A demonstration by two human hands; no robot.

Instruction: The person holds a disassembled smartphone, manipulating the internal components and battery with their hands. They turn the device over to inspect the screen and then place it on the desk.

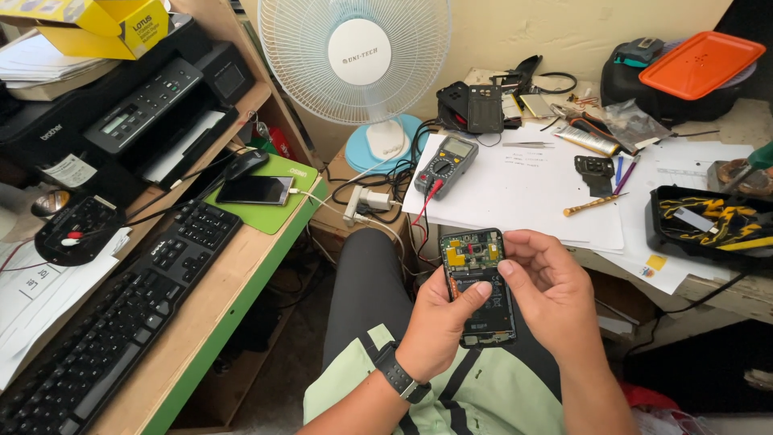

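Note:
An opened phone (477, 278) with its back cover off shows a circuit board with yellow patches and a dark battery. My left hand (437, 326) grips it from below and the left, thumb resting across its middle. A dark watch sits on that wrist. My right hand (547, 302) holds the phone's right edge, fingers curled at the upper right corner. Both hands hover over my lap, just in front of the desk edge.
A multimeter (445, 165) with red and black leads lies on white paper (523, 189). A fan (360, 60) stands behind. A keyboard (121, 314), another phone (254, 190) on a green pad, a printer (129, 105), a screwdriver (592, 205) and a tool tray (708, 221) surround me.

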